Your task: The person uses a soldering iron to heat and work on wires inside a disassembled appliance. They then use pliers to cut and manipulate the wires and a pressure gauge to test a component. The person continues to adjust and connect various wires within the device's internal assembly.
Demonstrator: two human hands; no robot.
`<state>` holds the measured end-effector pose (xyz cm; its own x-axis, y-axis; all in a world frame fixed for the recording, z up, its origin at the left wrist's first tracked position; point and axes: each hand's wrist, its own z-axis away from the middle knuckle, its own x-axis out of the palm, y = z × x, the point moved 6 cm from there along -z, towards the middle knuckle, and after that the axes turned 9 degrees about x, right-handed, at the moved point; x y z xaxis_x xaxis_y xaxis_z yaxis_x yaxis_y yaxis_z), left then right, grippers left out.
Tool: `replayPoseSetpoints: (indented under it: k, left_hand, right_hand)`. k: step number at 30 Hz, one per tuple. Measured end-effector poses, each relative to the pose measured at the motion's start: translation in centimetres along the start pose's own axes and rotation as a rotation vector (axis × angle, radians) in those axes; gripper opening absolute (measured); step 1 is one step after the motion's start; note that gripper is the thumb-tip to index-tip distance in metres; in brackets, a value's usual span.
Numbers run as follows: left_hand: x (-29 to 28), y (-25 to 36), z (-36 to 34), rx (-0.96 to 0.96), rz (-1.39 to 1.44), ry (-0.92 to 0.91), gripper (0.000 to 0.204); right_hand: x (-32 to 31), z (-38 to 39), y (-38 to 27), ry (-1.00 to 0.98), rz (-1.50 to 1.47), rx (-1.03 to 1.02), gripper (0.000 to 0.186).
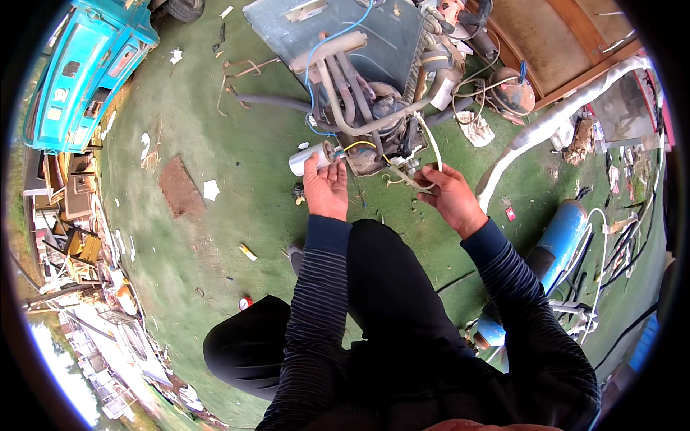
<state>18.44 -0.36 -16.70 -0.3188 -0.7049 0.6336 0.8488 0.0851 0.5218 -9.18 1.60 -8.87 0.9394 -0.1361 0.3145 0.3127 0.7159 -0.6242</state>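
Observation:
My left hand [327,187] has its fingers round a silver cylinder [305,161] with yellow and blue wires at its right end. My right hand [447,194] pinches a pale cable [435,140], with a beige sleeved lead passing beside its fingers. Just beyond both hands lies a greasy compressor unit [381,122] with bent grey pipes [345,93] over it, beside a large grey metal panel [338,32]. A thin blue wire [309,86] runs across the panel and down toward the cylinder.
The green floor [165,251] holds a brown board [180,187] and scraps. A turquoise vehicle cab [86,72] and piled junk [72,237] line the left. On the right lie blue gas bottles [557,237], a white wrapped pipe [525,144], hoses and a wooden cabinet [546,36].

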Motion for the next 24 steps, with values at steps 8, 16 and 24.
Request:
replayPoseSetpoints:
  k: [8,16,24]
  left_hand:
    - [6.8,0.0,6.4,0.198,-0.114,-0.188,0.051]
    - [6.2,-2.2,5.6,0.043,-0.249,-0.122,0.055]
    - [7.3,-1.9,5.5,0.095,-0.267,-0.118,0.046]
  right_hand:
    - [-2.5,2.7,-8.6,0.72,0.776,-0.918,0.028]
    - [6.4,2.0,-9.0,0.248,1.072,-1.091,0.036]
    - [8.7,-0.3,-10.6,0.226,1.165,-1.366,0.016]
